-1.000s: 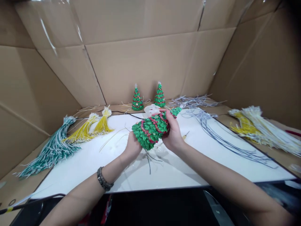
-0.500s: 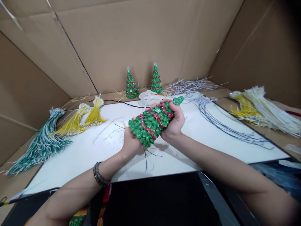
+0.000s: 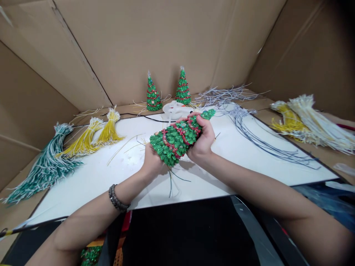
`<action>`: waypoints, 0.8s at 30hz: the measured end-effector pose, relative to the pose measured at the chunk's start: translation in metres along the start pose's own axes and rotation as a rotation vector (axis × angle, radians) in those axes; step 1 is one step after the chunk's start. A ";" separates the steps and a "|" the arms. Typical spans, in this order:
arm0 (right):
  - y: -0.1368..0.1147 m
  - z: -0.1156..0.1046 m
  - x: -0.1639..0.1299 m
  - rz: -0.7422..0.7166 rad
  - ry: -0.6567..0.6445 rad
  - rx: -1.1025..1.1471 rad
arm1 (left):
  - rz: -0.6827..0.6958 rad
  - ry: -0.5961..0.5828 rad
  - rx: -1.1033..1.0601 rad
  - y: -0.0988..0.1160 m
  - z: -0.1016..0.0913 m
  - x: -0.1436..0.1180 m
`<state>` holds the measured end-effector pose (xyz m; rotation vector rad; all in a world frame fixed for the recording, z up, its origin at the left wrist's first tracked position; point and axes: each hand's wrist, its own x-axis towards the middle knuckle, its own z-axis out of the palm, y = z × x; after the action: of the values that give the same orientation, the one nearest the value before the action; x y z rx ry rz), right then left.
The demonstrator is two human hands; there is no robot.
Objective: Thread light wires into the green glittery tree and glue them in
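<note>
**Xmas tree held tilted in both hands, prob. mid-check**

Xmas tree (image 3: 180,137) is in mid-scene over the white board (image 3: 105,188), tilted, base near left, tip far right. R hand (image 3: 203,138) wraps the upper part, thumb pressed on near the tip, fingers curled round the far side. L hand (image 3: 152,160) is at the base; its fingers are hidden, can't tell how they're set. Thin dark wires (image 3: 170,181) show just below the base; can't tell if attached. White tool (image 3: 177,109), poss. a glue gun, sits just beyond, near the far left tree (image 3: 154,99) & far right tree (image 3: 183,90).

Step looks like turning/inspecting. Next move prob. calls for firm base support w/ wires kept unsnagged.
</note>
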<state>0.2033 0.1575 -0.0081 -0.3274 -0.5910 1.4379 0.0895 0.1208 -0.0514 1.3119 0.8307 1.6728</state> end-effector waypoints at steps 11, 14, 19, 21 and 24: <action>-0.003 0.001 0.007 0.034 0.041 0.005 | 0.025 -0.021 0.197 0.019 0.009 0.001; -0.004 0.002 0.007 0.056 0.050 0.019 | 0.033 -0.001 0.307 0.025 0.010 0.000; -0.005 0.003 0.006 0.054 0.081 0.015 | 0.008 0.044 0.376 0.024 0.009 -0.002; -0.005 0.002 0.007 0.051 0.111 0.014 | -0.023 0.068 0.390 0.022 0.007 -0.003; -0.004 0.000 0.010 0.029 0.143 0.001 | -0.013 0.081 0.470 0.020 0.003 -0.001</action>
<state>0.2074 0.1673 -0.0041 -0.4358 -0.4710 1.4297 0.0880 0.1107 -0.0338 1.5488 1.3364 1.5831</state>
